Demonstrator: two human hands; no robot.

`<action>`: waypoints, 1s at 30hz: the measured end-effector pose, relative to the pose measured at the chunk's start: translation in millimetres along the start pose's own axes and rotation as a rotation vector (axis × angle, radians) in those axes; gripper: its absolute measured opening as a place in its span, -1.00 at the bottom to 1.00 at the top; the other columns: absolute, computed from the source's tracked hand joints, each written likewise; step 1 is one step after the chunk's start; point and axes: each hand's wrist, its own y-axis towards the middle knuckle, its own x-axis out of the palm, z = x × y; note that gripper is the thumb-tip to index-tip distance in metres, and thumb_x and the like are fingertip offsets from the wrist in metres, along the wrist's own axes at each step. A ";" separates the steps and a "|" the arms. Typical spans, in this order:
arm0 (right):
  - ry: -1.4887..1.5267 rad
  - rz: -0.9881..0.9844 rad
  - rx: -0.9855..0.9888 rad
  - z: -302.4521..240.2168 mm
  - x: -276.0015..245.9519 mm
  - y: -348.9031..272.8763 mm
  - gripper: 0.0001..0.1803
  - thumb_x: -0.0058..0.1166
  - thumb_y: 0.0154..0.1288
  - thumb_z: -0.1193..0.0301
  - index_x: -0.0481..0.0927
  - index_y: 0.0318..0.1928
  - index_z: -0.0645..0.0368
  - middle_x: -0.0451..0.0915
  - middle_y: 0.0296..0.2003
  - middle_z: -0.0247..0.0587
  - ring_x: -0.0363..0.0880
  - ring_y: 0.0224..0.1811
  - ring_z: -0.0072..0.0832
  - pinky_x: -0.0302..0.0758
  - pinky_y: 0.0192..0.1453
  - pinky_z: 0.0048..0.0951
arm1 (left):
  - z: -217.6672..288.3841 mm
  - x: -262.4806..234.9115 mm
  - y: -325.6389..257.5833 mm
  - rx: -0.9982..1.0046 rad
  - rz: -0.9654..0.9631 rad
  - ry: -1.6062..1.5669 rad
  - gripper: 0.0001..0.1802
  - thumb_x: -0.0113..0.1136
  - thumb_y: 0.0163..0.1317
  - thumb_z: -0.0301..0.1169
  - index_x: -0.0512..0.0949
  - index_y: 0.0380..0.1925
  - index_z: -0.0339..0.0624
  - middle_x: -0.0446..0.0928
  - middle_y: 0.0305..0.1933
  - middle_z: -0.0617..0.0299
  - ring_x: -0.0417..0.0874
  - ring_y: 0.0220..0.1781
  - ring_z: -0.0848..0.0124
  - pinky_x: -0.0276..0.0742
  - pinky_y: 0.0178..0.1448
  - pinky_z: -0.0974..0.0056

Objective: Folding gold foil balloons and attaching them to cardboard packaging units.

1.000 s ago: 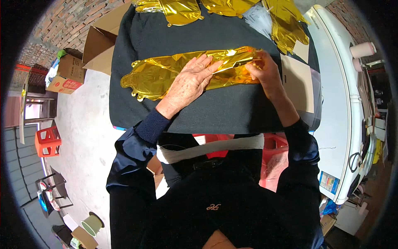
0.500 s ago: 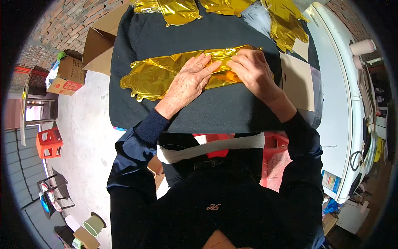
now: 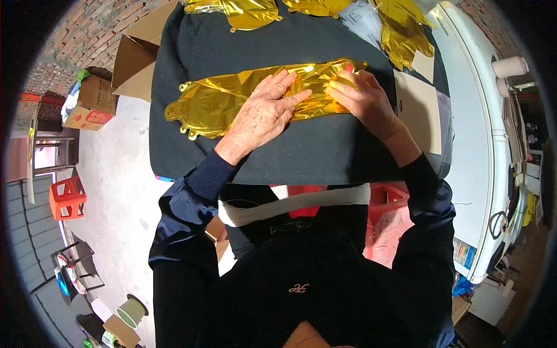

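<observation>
A flat, deflated gold foil balloon [image 3: 214, 104] lies lengthwise across the black-covered table in front of me. Small rounded tabs stick out along its left end. My left hand [image 3: 264, 110] rests flat on its middle, fingers stretched out and pressing the film down. At the balloon's crinkled right end, my right hand [image 3: 368, 104] has its fingers bent and closed on the film. A small red spot shows by those fingertips; I cannot make out what it is. Part of the film is hidden under both hands.
More gold foil pieces [image 3: 255, 14] lie along the table's far edge, beside a stack of clear plastic strips [image 3: 360, 24]. Beige card [image 3: 418, 110] sits at the table's right. An open cardboard box [image 3: 136, 64] stands left of the table, and a white appliance [image 3: 467, 127] flanks the right.
My right hand has shifted slightly down and right, its fingers lifting off the far edge and gathering the film's right end. My left hand stays flat in place.
</observation>
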 end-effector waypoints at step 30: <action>0.214 -0.166 0.307 -43.5 32.7 36.8 -0.29 -0.21 0.61 0.20 0.04 0.60 0.28 0.14 0.58 -0.01 0.00 0.68 -0.23 -0.18 0.70 -0.10 | 7.4 7.5 0.8 0.045 0.086 0.051 -0.62 0.15 0.29 -0.26 0.72 0.02 -0.16 0.38 0.47 -0.20 0.35 0.54 -0.05 0.16 0.65 -0.06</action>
